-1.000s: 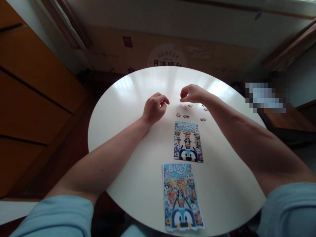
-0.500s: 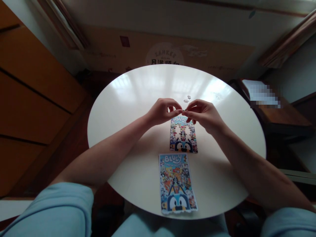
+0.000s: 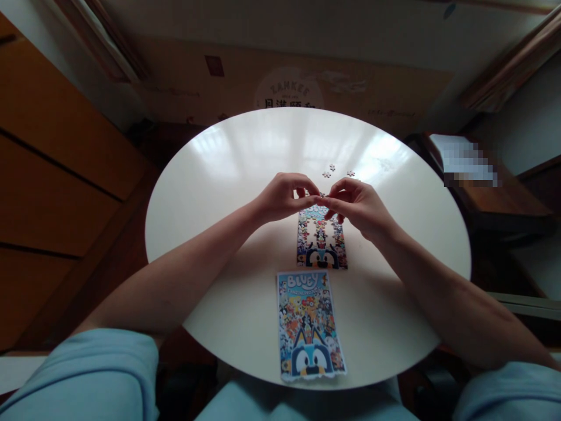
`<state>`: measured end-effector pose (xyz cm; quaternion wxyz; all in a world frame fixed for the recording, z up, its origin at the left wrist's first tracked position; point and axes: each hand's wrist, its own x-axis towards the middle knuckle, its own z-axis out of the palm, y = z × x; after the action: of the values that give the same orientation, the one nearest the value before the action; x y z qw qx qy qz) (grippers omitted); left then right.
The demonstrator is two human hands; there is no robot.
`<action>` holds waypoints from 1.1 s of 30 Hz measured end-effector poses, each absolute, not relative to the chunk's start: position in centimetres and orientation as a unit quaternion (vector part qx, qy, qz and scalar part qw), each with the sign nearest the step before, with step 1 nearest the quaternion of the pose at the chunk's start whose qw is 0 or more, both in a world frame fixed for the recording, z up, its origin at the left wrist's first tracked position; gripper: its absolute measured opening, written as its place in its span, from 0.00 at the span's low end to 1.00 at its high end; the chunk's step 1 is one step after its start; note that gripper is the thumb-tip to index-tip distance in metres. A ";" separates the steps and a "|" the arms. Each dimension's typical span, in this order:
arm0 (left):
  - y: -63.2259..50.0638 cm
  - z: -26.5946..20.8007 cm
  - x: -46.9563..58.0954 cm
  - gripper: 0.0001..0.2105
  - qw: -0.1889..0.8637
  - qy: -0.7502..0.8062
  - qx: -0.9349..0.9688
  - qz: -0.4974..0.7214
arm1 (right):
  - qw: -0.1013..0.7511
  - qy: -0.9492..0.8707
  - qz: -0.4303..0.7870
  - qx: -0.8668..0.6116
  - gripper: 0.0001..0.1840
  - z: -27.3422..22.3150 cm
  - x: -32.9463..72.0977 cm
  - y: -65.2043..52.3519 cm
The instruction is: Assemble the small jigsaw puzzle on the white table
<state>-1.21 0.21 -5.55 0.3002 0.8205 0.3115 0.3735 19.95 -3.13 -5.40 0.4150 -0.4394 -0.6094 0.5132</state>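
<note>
My left hand (image 3: 287, 197) and my right hand (image 3: 358, 204) meet fingertip to fingertip above the top of a partly assembled jigsaw puzzle (image 3: 322, 257). Both are closed in a pinch on a small puzzle piece (image 3: 322, 196), mostly covered by the fingers. Two gaps show the white table through the middle of the puzzle, either side of a column of joined pieces. My hands hide part of its top edge. Nearer to me lies a printed picture sheet (image 3: 309, 327) with the same blue dog design. Beyond my hands are loose puzzle pieces (image 3: 332, 167).
Everything lies on a white oval table (image 3: 197, 193) with window glare on its far side. One loose piece (image 3: 350, 173) sits just beyond my right hand. Wooden cabinets (image 3: 52, 152) stand to the left, and a brown side table (image 3: 495, 193) to the right.
The view has shifted slightly. A loose piece beyond my right hand now shows. My hands keep their pinch at nearly the same place over the puzzle.
</note>
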 end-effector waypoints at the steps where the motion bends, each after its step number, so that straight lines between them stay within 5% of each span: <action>1: 0.2 -5.6 -1.2 0.05 0.300 0.314 0.821 0.371 | 0.412 -0.609 0.514 -0.442 0.27 -5.4 19.9 -3.2; 14: 0.6 -5.7 -1.2 0.06 0.434 0.333 0.771 0.327 | 0.400 -0.661 0.470 -0.427 0.19 -5.7 21.1 -2.8; 26: 1.1 -5.9 -1.3 0.05 0.494 0.331 0.736 0.323 | 0.394 -0.792 0.235 -0.403 0.07 -5.5 21.7 -3.0; 33: 1.2 -5.9 -1.4 0.05 0.499 0.329 0.741 0.306 | 0.353 -0.830 0.197 -0.385 0.08 -5.2 21.9 -3.2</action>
<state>-1.35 1.17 -5.91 0.4989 0.7413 0.3288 0.3056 21.95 -3.22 -5.23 0.3531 -0.3848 -0.8296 0.1974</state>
